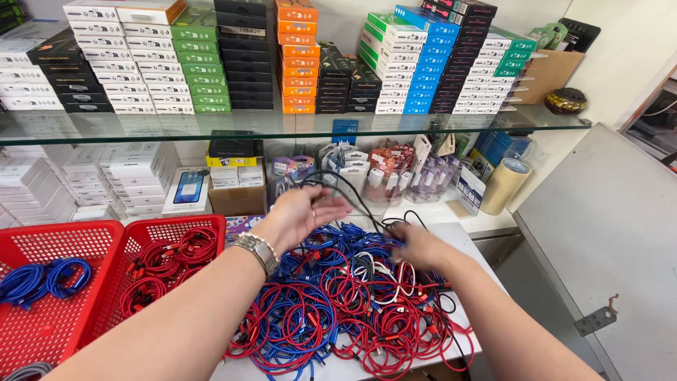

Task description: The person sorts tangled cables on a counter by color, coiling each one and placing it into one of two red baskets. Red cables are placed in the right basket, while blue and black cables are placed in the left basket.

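The left hand (300, 212) hung above the cable pile (345, 303) on the table (465, 233), with a black cable (352, 190) looping just beyond its fingers. The right hand (416, 243) lay on the pile, to the right of the left hand. Two baskets (106, 233) stood side by side left of the left hand, each with cable coils (169, 264) in it. Beyond both hands packets (381, 169) stood under a glass shelf (282, 127), and stacked boxes (296, 56) stood on it. A tape roll (504, 185) stood beyond and right of the right hand.
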